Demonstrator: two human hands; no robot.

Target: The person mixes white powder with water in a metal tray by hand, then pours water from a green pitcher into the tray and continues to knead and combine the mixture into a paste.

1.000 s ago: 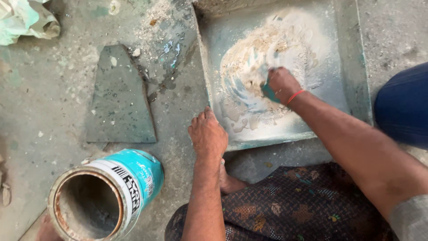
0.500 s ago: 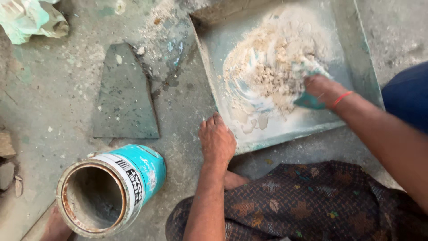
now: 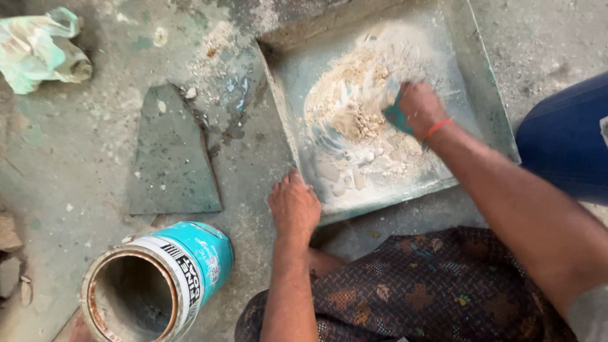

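Observation:
A shallow square metal tray [image 3: 487, 95] lies on the floor with a heap of pale powder and lumps [image 3: 354, 107] in it. My right hand [image 3: 418, 107] is in the tray, closed on a small teal scraper [image 3: 396, 118] pressed against the heap's right side; a red band circles the wrist. My left hand [image 3: 293, 206] rests flat on the floor at the tray's near left corner, fingers spread, holding nothing.
A teal and white tin can [image 3: 158, 282], empty and rusty inside, lies on its side at lower left. A flat green slab [image 3: 171, 155] lies left of the tray. A crumpled bag [image 3: 41, 47] sits top left, a blue container [image 3: 567, 136] at right.
My right hand swept the scraper from the heap's left side across to its right, pushing powder into a pile. The left hand stayed planted by the tray corner.

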